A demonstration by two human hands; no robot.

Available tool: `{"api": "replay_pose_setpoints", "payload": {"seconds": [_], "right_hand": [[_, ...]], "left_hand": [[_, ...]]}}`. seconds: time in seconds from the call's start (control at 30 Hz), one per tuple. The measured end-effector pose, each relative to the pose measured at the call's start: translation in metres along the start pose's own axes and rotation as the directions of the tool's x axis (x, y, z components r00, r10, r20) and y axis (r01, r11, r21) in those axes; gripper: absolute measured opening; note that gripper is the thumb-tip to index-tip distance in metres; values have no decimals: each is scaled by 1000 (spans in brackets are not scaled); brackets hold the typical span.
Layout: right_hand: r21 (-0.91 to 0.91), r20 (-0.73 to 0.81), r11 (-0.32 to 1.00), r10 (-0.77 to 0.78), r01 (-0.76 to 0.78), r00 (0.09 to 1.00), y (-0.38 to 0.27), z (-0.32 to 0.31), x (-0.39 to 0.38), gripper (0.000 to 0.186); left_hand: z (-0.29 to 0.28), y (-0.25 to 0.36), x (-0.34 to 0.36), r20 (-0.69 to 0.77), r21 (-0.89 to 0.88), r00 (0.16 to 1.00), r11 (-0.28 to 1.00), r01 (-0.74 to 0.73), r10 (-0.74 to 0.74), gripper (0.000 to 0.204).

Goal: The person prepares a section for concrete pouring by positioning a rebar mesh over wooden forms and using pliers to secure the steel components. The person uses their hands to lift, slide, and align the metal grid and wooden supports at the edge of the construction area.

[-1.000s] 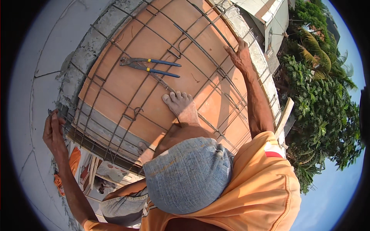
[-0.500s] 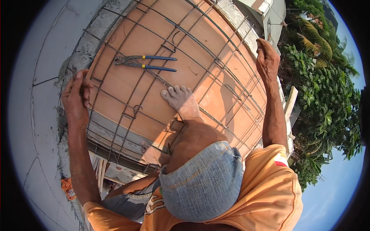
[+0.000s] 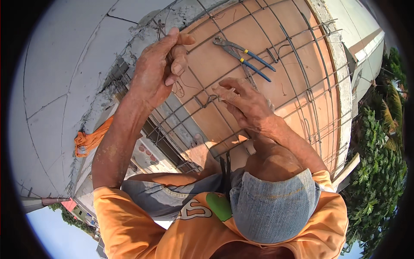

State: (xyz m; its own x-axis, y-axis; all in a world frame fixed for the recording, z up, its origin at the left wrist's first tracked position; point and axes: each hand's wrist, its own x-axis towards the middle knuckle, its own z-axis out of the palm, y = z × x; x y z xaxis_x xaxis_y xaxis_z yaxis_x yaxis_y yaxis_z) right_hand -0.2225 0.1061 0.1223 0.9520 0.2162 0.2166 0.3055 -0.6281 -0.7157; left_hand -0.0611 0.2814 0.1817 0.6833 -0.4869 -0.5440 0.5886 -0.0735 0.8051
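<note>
My left hand point(image 3: 157, 71) hovers above the left edge of a rebar grid point(image 3: 309, 92), its fingers curled in. Thin tie wire point(image 3: 180, 91) shows just below those fingertips; whether the hand holds it is unclear. Over the middle of the grid, my right hand point(image 3: 248, 103) has its fingers pinched together, pointing left, close to a bent hook of steel point(image 3: 210, 102) at a bar crossing. What sits between them is too small to name. Beyond it, end-cutting pliers point(image 3: 258, 59) with blue handles and yellow bands lie across the bars.
Orange-brown board point(image 3: 207, 52) lies under the grid. Rough broken concrete point(image 3: 189, 13) borders it at the far left, with a grey slab point(image 3: 86, 47) beyond. My bare foot point(image 3: 200, 151) rests near the grid's near edge. An orange cloth point(image 3: 92, 140) hangs at left; trees point(image 3: 375, 151) stand right.
My right hand has come in from the far right edge to the middle of the grid. The view has swung, so the grid and pliers appear turned and farther right.
</note>
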Motion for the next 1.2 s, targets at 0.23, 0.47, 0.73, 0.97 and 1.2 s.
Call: {"api": "replay_pose_setpoints", "payload": {"seconds": [0.23, 0.47, 0.73, 0.97, 1.2], "right_hand": [[-226, -50, 973, -57, 44, 997, 53, 14, -41, 42], [-336, -167, 753, 543, -566, 823, 91, 11, -128, 35], [-525, -287, 541, 614, -657, 735, 131, 10, -171, 44], [-407, -238, 482, 764, -776, 599, 133, 8, -157, 35], [-199, -511, 606, 606, -770, 609, 105, -45, -161, 14]], "left_hand": [[-75, 56, -38, -387, 336, 747, 837, -432, 540, 44], [-102, 54, -112, -578, 407, 559, 804, -434, 595, 41], [-77, 76, -114, -561, 370, 499, 739, -563, 661, 41], [-60, 57, -148, -636, 325, 484, 778, -538, 601, 41], [-66, 27, -153, -719, 294, 461, 829, -476, 520, 41]]}}
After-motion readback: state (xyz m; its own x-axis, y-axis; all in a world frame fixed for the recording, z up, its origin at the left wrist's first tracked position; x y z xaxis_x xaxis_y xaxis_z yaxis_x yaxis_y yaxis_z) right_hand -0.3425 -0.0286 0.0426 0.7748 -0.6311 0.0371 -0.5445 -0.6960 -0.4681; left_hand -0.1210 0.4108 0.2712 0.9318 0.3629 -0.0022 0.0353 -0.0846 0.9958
